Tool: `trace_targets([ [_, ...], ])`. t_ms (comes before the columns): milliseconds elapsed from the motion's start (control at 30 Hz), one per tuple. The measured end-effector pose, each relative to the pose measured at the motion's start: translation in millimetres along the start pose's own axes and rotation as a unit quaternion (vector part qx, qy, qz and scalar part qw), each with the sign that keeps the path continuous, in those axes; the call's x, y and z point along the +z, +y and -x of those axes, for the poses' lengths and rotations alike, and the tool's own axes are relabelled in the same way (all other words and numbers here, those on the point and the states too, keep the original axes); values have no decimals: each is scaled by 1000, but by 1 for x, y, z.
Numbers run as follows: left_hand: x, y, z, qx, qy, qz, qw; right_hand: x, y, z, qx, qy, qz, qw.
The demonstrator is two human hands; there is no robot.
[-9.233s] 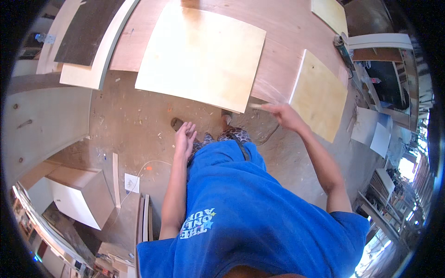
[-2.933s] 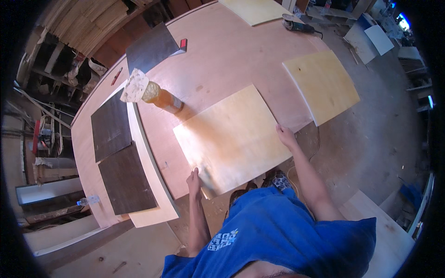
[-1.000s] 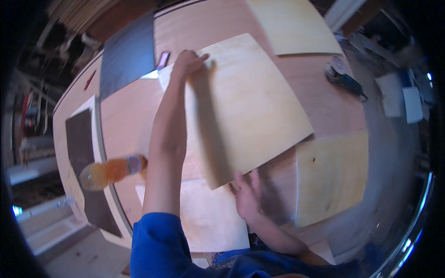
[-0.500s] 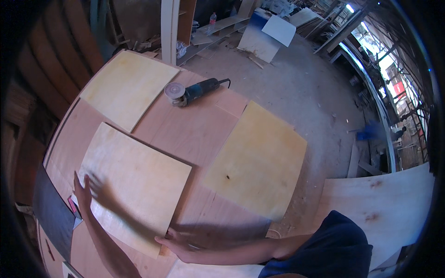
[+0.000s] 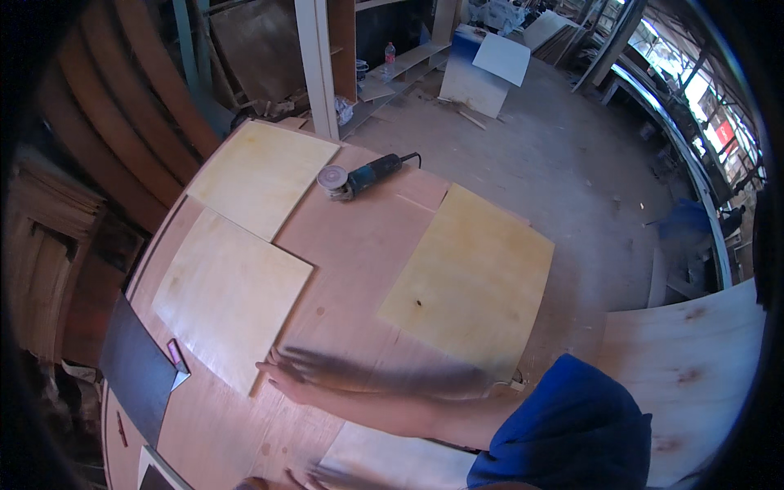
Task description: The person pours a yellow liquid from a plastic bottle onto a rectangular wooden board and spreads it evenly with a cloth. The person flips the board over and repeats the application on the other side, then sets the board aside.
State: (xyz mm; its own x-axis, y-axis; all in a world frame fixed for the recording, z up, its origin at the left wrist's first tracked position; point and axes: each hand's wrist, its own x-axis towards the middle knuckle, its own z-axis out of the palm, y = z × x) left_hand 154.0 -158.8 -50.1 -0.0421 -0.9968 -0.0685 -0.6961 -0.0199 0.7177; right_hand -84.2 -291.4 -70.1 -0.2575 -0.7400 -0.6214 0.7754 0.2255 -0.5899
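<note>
A pale yellow plywood panel (image 5: 233,290) lies flat on the reddish wooden tabletop (image 5: 327,306), its far edge against a second yellow panel (image 5: 260,171). At its near right edge rests my right hand (image 5: 286,380), fingers stretched out, fingertips touching the panel. My left hand (image 5: 300,480) is mostly cut off by the lower picture edge; a few blurred fingers show, apart, beside a whitish sheet (image 5: 400,459) close to me. A third yellow panel (image 5: 474,278) with a dark knot lies to the right.
An angle grinder (image 5: 367,175) rests disc-up on the far tabletop. At the left are a dark sheet (image 5: 137,371) and a small pink-and-silver tool (image 5: 175,359). Curved brown boards (image 5: 114,106) stand beyond the left edge; a large pale sheet (image 5: 686,367) stands at the right.
The panel under my hands has slid away and left, up against the far panel. My left hand has let go of its left side and come back toward me. The view has shifted.
</note>
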Motion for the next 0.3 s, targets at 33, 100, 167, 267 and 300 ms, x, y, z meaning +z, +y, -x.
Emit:
trace_targets([
  [33, 0, -22, 32, -3, 3, 20, 1000, -1, -8, 1, -12, -18, -19, 1000],
  [100, -4, -49, 82, 10, -8, 11, 1000, -11, -24, 7, -30, -65, -56, 996],
  [167, -8, -70, 127, 39, -27, -44, 998, -33, -27, 24, -6, -113, -2, 994],
  [267, -28, -93, 185, 131, -5, -195, 972, -111, 47, 35, -174, -167, 334, 911],
  [300, -23, -106, 200, 115, -31, -235, 965, -139, 60, 66, -215, -160, 378, 886],
])
